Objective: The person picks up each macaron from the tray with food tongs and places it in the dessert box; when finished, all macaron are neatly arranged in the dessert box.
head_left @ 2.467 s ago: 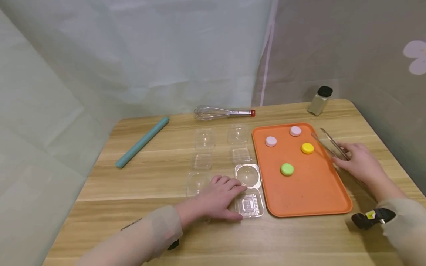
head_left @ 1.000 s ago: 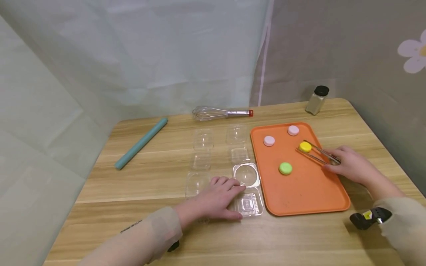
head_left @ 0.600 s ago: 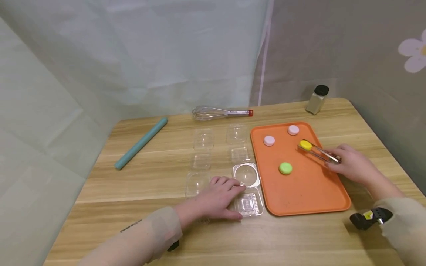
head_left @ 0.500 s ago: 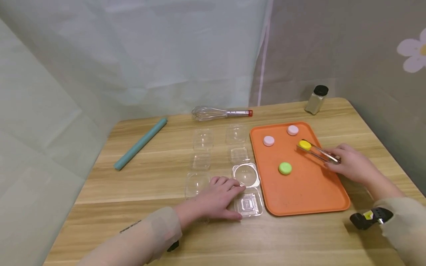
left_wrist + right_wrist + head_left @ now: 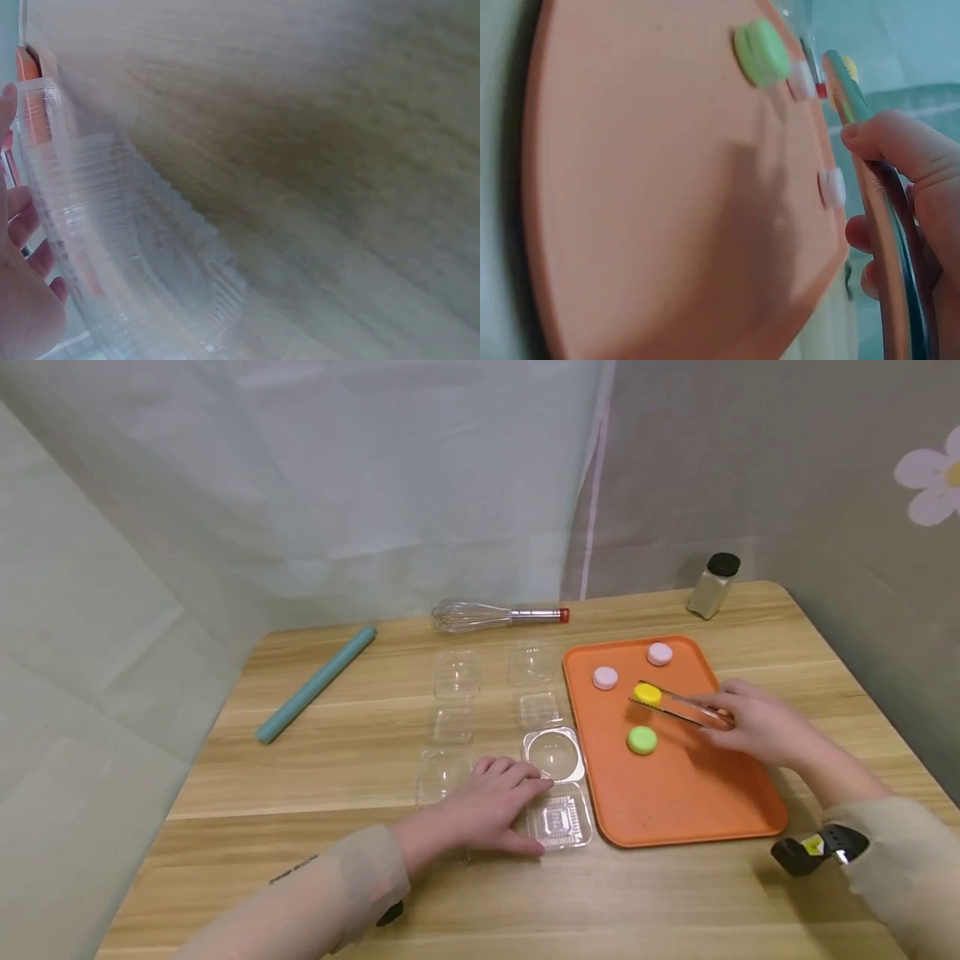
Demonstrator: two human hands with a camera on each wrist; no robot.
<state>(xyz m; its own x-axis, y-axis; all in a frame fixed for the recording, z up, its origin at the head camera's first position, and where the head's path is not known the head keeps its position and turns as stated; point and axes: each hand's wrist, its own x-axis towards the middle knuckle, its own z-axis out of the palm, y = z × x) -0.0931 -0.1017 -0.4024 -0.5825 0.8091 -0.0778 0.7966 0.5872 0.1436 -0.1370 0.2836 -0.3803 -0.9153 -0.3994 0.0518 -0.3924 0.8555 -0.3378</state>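
My right hand (image 5: 761, 727) grips metal tongs (image 5: 686, 703) above the orange tray (image 5: 697, 802), and their tips pinch a yellow macaron (image 5: 647, 695). The right wrist view shows the thumb and fingers round the tongs (image 5: 885, 217), with the tray's surface beyond. A green macaron (image 5: 642, 740) lies on the tray just nearer than the tips; pink macarons (image 5: 605, 678) (image 5: 659, 653) sit toward its far end. My left hand (image 5: 491, 806) rests with spread, relaxed fingers at the left side of an opened clear plastic box (image 5: 561, 818), thumb at its near edge; the box (image 5: 142, 247) fills the left wrist view's lower left.
More opened clear boxes (image 5: 457, 675) stand left of the tray, one partly behind the left hand. A whisk (image 5: 498, 616) lies along the table's back, a teal rolling pin (image 5: 317, 685) at left, and a black-capped jar (image 5: 714, 585) at back right.
The tongs have closed on the yellow macaron, lifted it and carried it left across the tray; my right hand has moved left with them. My left hand stays in place.
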